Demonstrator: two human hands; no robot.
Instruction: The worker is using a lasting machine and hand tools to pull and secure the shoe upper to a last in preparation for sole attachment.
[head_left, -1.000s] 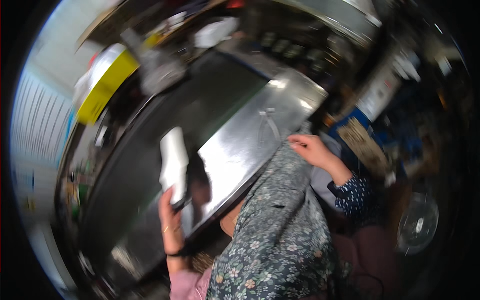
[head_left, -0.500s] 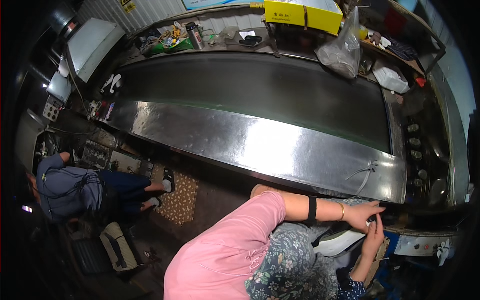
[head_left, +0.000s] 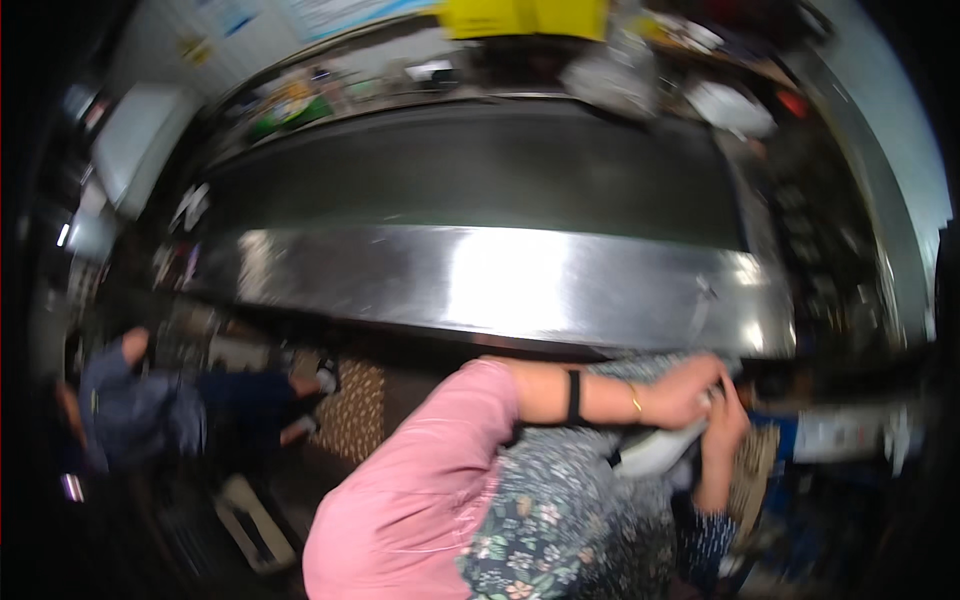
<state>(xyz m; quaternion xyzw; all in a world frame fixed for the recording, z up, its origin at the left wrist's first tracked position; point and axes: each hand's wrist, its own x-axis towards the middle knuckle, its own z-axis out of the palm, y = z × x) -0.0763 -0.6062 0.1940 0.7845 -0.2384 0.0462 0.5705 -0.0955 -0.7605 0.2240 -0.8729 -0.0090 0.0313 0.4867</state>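
Observation:
My left hand (head_left: 690, 390), with a gold bracelet at the wrist and a black band further up the arm, meets my right hand (head_left: 724, 425) in front of the metal ledge (head_left: 620, 285). The fingers of both are drawn together around something small with a pale spot, too blurred and covered to name. Below them, a white curved piece (head_left: 655, 452) rests at the floral apron (head_left: 545, 515). A thin grey strap (head_left: 706, 292) lies on the shiny ledge just above my hands.
Behind the ledge stretches a wide dark belt (head_left: 450, 165). A clear plastic bag (head_left: 615, 75) and a yellow box (head_left: 525, 18) stand at its far side. On the left, a person in dark clothes (head_left: 145, 405) sits beside a patterned mat (head_left: 352, 408). A brown cardboard piece (head_left: 755, 475) is beside my right forearm.
The whole view has shifted and smeared, with the surroundings sliding left. My hands appear further left and slightly higher in the picture, still together at the fingertips.

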